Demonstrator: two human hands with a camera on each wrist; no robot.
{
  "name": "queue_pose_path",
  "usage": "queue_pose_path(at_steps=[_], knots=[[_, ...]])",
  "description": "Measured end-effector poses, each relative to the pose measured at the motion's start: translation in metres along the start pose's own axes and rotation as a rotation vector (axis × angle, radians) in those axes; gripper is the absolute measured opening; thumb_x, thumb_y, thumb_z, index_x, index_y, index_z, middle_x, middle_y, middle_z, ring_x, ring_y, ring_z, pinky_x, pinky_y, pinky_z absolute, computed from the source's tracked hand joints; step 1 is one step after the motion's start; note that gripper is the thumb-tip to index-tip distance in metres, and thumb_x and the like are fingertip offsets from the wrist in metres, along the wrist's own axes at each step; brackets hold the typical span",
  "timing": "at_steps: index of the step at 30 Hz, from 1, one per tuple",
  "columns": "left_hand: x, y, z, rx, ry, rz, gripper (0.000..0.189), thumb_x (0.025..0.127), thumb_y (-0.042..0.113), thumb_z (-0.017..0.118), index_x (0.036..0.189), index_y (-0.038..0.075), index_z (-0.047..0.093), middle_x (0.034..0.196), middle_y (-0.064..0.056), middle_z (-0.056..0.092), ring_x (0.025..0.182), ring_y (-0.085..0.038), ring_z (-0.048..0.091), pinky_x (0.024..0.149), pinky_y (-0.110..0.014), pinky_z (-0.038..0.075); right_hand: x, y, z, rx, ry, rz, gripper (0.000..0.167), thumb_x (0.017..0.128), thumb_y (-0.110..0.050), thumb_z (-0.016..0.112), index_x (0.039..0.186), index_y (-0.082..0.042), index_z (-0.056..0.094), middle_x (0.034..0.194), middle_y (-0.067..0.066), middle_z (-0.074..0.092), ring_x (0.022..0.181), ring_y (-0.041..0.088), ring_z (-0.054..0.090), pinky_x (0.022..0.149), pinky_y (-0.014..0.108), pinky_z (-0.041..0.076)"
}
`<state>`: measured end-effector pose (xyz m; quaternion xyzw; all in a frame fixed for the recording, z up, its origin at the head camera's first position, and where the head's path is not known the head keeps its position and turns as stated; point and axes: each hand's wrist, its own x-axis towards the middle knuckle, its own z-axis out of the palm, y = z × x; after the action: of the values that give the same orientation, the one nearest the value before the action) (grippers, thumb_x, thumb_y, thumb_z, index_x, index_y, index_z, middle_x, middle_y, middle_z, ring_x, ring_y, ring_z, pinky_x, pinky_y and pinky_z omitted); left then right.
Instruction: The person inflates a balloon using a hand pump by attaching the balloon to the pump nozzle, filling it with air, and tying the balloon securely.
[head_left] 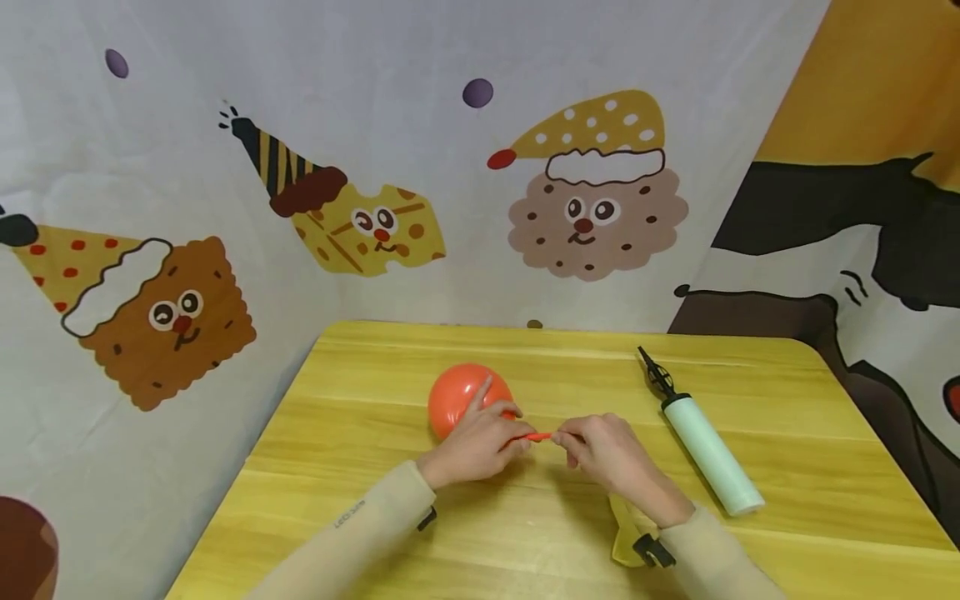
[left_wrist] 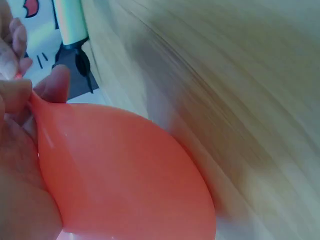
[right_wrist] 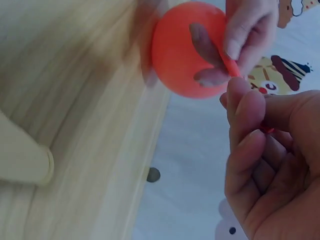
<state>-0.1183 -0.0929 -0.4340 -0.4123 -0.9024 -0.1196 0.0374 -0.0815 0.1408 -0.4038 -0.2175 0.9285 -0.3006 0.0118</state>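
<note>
A round, inflated red-orange balloon [head_left: 454, 398] sits at the middle of the table. My left hand [head_left: 480, 437] pinches its neck between thumb and index finger, the other fingers spread against the balloon's side. To the right, my right hand [head_left: 611, 454] pinches the far end of the neck, which is drawn out in a thin straight strip [head_left: 538, 437] between the two hands. In the right wrist view a bit of the red mouth [right_wrist: 268, 130] shows past the right hand's curled fingers. The left wrist view shows the balloon body [left_wrist: 120, 165] bulging from the left hand [left_wrist: 25, 165].
A hand pump [head_left: 712, 454] with a pale green barrel and black nozzle lies at the right of the wooden table [head_left: 360, 367]. Under the right wrist lies a flat yellow piece [head_left: 627, 537], partly hidden. A cartoon-printed cloth [head_left: 420, 150] hangs behind the table.
</note>
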Motion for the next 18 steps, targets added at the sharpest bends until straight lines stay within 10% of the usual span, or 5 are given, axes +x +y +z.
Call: queue_pose_path(at_steps=[9,18], knots=[[-0.007,-0.026,-0.007,0.294,0.204,0.112,0.033,0.095,0.003,0.068,0.118,0.026,0.071,0.096,0.013,0.077,0.106,-0.017,0.062,0.119,-0.07,0.018,-0.016,-0.003,-0.022,0.004,0.102,-0.082,0.011,0.101,-0.01,0.067,0.094,-0.013,0.075,0.063,-0.018,0.057,0.048,-0.005,0.04,0.044,0.021,0.038],[-0.011,-0.058,-0.014,0.365,0.289,0.136,0.06,0.086,0.0,0.079,0.135,0.03,0.066,0.092,0.007,0.074,0.105,-0.019,0.062,0.119,-0.072,0.016,-0.041,-0.007,-0.036,-0.049,0.276,-0.211,0.017,0.096,-0.006,0.073,0.088,-0.021,0.071,0.063,-0.023,0.051,0.05,-0.011,0.035,0.044,0.016,0.033]])
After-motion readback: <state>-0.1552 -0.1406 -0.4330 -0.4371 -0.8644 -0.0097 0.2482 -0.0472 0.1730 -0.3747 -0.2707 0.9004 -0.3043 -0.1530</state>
